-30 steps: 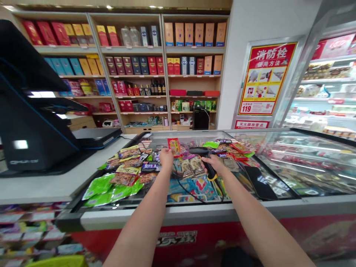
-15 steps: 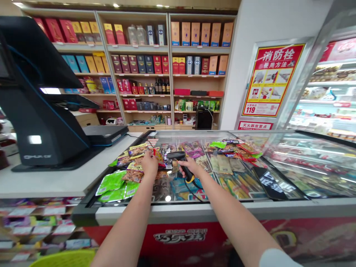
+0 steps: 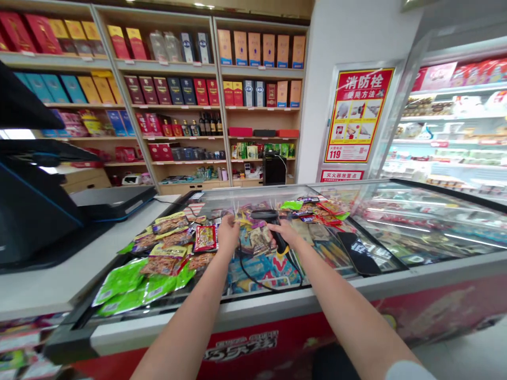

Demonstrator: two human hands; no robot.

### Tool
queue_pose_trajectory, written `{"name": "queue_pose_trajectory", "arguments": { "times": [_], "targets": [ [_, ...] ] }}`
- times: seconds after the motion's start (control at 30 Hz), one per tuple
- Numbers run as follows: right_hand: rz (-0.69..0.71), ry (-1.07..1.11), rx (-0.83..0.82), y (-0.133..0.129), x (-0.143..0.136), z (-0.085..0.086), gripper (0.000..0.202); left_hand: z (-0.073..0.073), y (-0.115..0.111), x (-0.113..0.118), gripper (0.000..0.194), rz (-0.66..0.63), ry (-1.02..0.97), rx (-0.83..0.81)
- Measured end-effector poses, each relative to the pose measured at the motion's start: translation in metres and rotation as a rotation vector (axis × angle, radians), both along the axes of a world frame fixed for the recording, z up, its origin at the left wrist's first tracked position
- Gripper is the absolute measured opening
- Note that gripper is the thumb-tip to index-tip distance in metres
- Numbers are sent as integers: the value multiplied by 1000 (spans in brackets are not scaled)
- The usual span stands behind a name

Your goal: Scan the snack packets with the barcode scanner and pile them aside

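Note:
In my right hand (image 3: 284, 233) is a black barcode scanner (image 3: 280, 241) with a yellow-tipped handle, its head pointing left and its cable looping over the freezer glass. My left hand (image 3: 228, 232) is just left of the scanner head, fingers curled in; whatever they hold is hidden. Close by on its left, a red-edged snack packet (image 3: 206, 238) lies flat. Beyond that spreads a pile of yellow-topped snack packets (image 3: 164, 258) and bright green packets (image 3: 122, 279). All rest on the glass top of a chest freezer (image 3: 233, 312), with ice cream showing beneath.
A black point-of-sale machine (image 3: 35, 211) and a flat scale (image 3: 114, 202) stand on the counter (image 3: 43, 287) at left. More snack packets (image 3: 317, 210) lie at the back right, near a black sign (image 3: 358, 253) with white lettering. Shelves of boxes (image 3: 180, 91) line the wall.
The view has swung right. My left hand has moved away from the pile, and the packet that showed barcode-side in it no longer shows there. A red-edged packet now lies on the pile.

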State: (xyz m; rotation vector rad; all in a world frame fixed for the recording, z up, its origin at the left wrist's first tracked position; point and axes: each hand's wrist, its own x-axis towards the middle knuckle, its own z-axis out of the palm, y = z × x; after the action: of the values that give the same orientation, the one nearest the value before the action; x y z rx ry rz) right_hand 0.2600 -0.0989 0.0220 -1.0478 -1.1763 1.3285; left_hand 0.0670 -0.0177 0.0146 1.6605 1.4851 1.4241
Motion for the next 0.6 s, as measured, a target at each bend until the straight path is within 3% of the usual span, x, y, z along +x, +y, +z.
{"name": "queue_pose_trajectory", "arguments": {
  "times": [0.17, 0.3, 0.43, 0.6],
  "targets": [
    [-203, 66, 2, -36, 74, -8, 39, -11, -15, 102, 19, -301, -226, -318],
    [-393, 138, 36, -56, 113, -16, 40, -15, -27, 171, 27, -448, -444, -618],
    [-506, 229, 83, -66, 133, -22, 44, -14, -27, 213, 26, -457, -494, -691],
    [-594, 285, 129, -70, 140, -27, 47, -14, -14, 239, 15, -398, -445, -695]
  ]
}}
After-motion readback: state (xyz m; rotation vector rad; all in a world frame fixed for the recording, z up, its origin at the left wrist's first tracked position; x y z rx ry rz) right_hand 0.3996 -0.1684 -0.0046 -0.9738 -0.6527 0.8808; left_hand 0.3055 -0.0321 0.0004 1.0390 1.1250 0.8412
